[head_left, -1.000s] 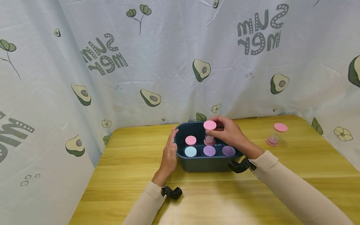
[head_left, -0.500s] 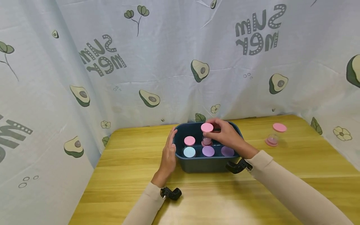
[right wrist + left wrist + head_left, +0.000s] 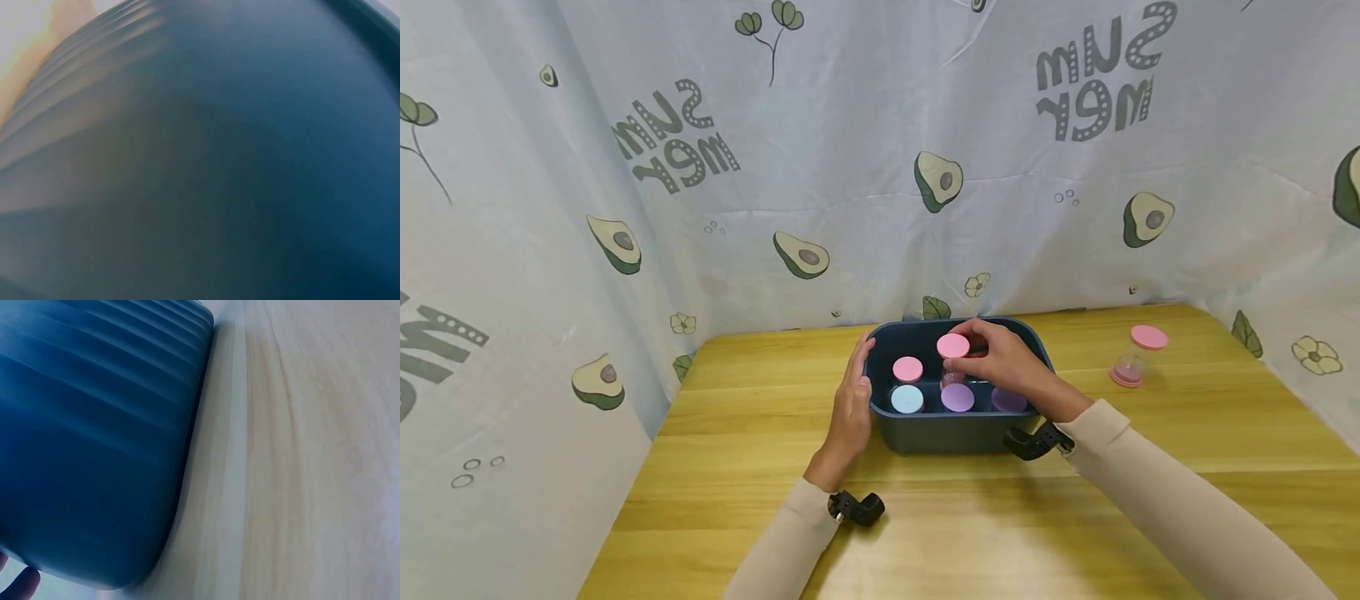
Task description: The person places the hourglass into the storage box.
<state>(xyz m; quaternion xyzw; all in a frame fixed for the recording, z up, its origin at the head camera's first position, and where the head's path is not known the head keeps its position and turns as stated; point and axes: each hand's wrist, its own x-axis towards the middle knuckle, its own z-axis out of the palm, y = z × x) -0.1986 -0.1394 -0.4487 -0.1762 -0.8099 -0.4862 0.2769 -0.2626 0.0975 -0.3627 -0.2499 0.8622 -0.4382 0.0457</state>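
Note:
In the head view my right hand (image 3: 996, 354) pinches a pink-capped hourglass (image 3: 952, 346) between thumb and fingers, upright inside the dark blue bin (image 3: 955, 433). Its lower end sits behind a purple-capped one. My left hand (image 3: 852, 408) lies with straight fingers along the bin's left wall. In the bin stand another pink-topped hourglass (image 3: 907, 369), a light blue-topped one (image 3: 907, 399) and two purple-topped ones, the middle one (image 3: 957, 397) and the right one (image 3: 1009, 400), partly under my right wrist. The left wrist view shows the bin's ribbed side (image 3: 94, 437) and my fingertips (image 3: 22, 584).
One more pink hourglass (image 3: 1138, 357) with clear glass stands on the wooden table (image 3: 737, 467), right of the bin. A printed curtain (image 3: 865, 167) hangs behind the table and along both sides. The bin's wall (image 3: 206, 156) fills the right wrist view.
My right hand has lowered the pink hourglass further into the bin, so its base now goes behind the purple cap. My left hand has stayed at the bin's left side.

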